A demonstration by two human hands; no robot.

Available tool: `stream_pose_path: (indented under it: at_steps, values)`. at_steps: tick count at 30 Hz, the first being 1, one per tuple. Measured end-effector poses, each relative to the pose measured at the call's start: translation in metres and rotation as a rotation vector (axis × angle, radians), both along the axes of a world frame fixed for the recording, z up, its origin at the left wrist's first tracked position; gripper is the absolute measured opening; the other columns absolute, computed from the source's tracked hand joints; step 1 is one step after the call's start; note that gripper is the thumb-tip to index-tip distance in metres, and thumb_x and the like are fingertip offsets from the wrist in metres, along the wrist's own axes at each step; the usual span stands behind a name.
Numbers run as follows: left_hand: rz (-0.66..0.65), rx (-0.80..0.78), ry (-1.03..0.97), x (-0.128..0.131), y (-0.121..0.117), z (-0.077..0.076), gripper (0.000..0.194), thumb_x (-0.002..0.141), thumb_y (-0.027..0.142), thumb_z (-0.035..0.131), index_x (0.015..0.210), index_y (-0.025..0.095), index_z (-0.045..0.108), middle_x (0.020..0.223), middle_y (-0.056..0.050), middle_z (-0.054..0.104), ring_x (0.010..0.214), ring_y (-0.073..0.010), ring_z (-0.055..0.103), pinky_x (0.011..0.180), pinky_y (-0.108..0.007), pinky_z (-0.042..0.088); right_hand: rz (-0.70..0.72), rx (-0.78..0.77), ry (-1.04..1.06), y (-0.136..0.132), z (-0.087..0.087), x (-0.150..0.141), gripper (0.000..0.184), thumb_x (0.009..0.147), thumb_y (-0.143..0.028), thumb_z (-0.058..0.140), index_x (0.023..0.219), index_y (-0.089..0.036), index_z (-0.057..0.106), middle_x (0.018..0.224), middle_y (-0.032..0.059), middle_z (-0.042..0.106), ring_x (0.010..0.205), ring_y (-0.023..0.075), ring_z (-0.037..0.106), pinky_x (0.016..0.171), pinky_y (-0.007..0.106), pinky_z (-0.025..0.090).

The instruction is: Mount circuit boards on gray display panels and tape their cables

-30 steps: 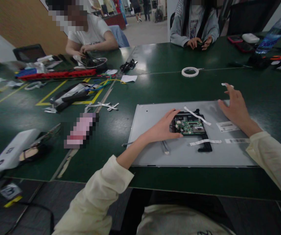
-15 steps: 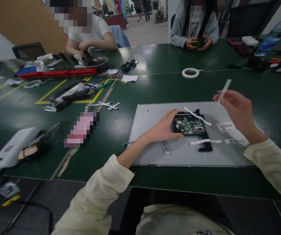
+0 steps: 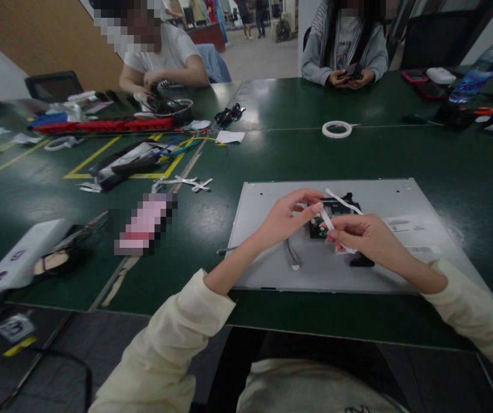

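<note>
A short strip of white tape (image 3: 327, 219) is stretched at a slant between my two hands. My left hand (image 3: 285, 217) pinches its upper end with the thumb and fingers, while my right hand (image 3: 371, 240) grips the lower end. Under them a green circuit board (image 3: 316, 231) in a black bracket (image 3: 362, 260) lies on the grey metal panel (image 3: 257, 229); my hands cover much of the board. Another white tape strip (image 3: 341, 201) crosses the bracket's upper part. A third, lower one is mostly hidden by my right hand. A grey cable (image 3: 292, 255) lies below my left hand.
A roll of white tape (image 3: 336, 129) lies beyond the panel. To the left are a phone (image 3: 145, 223), a white box-shaped device (image 3: 23, 255), loose tape strips (image 3: 192, 183) and a red strip (image 3: 113, 124). Two people sit across the table (image 3: 281, 155). A plastic bottle (image 3: 482, 66) stands far right.
My right hand has brought the tape strip from the panel's far right edge leftward and down over the board. My left hand has lifted from the bracket's side and taken the strip's other end.
</note>
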State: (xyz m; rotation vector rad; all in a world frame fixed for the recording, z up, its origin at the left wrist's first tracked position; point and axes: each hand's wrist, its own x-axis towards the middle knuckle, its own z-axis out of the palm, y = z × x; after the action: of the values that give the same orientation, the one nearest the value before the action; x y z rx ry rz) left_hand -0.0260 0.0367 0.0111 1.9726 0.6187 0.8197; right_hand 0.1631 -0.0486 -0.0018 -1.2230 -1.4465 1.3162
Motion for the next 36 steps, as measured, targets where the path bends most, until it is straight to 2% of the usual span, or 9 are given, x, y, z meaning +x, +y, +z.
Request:
stream_pose_path:
  at_steps: [3,5,8,12,18,24,28,32,36]
  values:
    - [-0.011,0.021,0.062,0.001,-0.005,0.005,0.019,0.087,0.031,0.055,0.089,0.016,0.066,0.089,-0.006,0.066,0.081,-0.0134,0.060,0.072,-0.026,0.048,0.036,0.001,-0.002,0.001,-0.007,-0.002,0.029,0.079,-0.036,0.064,0.098,-0.014,0.068,0.079,0.0041,0.066,0.061,0.0093,0.059,0.060,0.023,0.050]
    - [0.000,0.032,0.069,0.001,-0.006,0.005,0.017,0.086,0.027,0.056,0.083,0.015,0.068,0.082,-0.005,0.066,0.076,-0.0122,0.060,0.069,-0.024,0.047,0.042,-0.010,-0.003,0.002,-0.010,-0.002,0.030,0.079,-0.035,0.064,0.100,-0.014,0.068,0.079,0.0044,0.066,0.062,0.0095,0.059,0.062,0.024,0.051]
    - [0.043,0.051,0.050,0.000,-0.004,0.004,0.015,0.085,0.025,0.058,0.081,0.015,0.069,0.079,-0.004,0.067,0.074,-0.0117,0.060,0.069,-0.024,0.046,0.018,-0.041,0.032,0.002,-0.012,-0.003,0.040,0.076,-0.034,0.067,0.111,-0.014,0.065,0.080,0.0044,0.067,0.064,0.0106,0.061,0.063,0.025,0.052]
    - [0.089,0.073,0.022,-0.004,0.002,0.002,0.015,0.084,0.026,0.060,0.082,0.017,0.071,0.079,-0.004,0.069,0.074,-0.0119,0.060,0.066,-0.023,0.045,-0.021,-0.050,0.106,0.000,-0.008,-0.003,0.054,0.076,-0.033,0.068,0.126,-0.017,0.055,0.094,0.0071,0.068,0.070,0.0118,0.064,0.067,0.028,0.055]
    - [0.220,0.033,-0.033,-0.014,0.014,0.005,0.017,0.081,0.031,0.064,0.080,0.016,0.072,0.081,-0.005,0.070,0.074,-0.0124,0.061,0.066,-0.023,0.045,-0.011,-0.041,0.071,-0.003,-0.007,-0.002,0.055,0.079,-0.033,0.066,0.129,-0.015,0.052,0.092,0.0080,0.069,0.074,0.0148,0.067,0.070,0.030,0.057]
    - [0.255,-0.117,-0.082,-0.024,0.026,0.008,0.021,0.077,0.035,0.068,0.080,0.014,0.072,0.080,-0.005,0.070,0.073,-0.0122,0.060,0.067,-0.024,0.045,0.012,0.206,-0.077,-0.007,-0.010,-0.006,0.045,0.085,-0.026,0.059,0.129,-0.022,0.052,0.094,0.0029,0.069,0.084,0.0135,0.066,0.081,0.030,0.055]
    - [0.167,-0.252,-0.097,-0.027,0.027,0.010,0.021,0.077,0.035,0.068,0.080,0.014,0.071,0.075,-0.004,0.067,0.066,-0.0094,0.054,0.062,-0.022,0.043,-0.052,0.395,-0.265,-0.009,-0.007,-0.005,0.040,0.085,-0.020,0.057,0.124,-0.023,0.056,0.091,0.0001,0.068,0.079,0.0108,0.065,0.074,0.025,0.055]
    - [0.085,-0.330,-0.039,-0.029,0.029,0.008,0.018,0.076,0.033,0.068,0.076,0.014,0.069,0.076,-0.003,0.066,0.066,-0.0088,0.053,0.062,-0.022,0.042,-0.105,0.640,-0.475,-0.008,-0.006,-0.003,0.035,0.085,-0.017,0.055,0.119,-0.022,0.059,0.096,0.0015,0.066,0.083,0.0115,0.061,0.077,0.027,0.053]
    - [0.045,-0.338,0.077,-0.032,0.034,-0.001,0.017,0.075,0.030,0.067,0.077,0.013,0.068,0.070,-0.001,0.062,0.064,-0.0081,0.051,0.062,-0.021,0.040,-0.035,0.795,-0.617,-0.006,-0.011,-0.004,0.031,0.087,-0.016,0.051,0.117,-0.019,0.059,0.111,0.0059,0.061,0.102,0.0151,0.057,0.090,0.034,0.049]
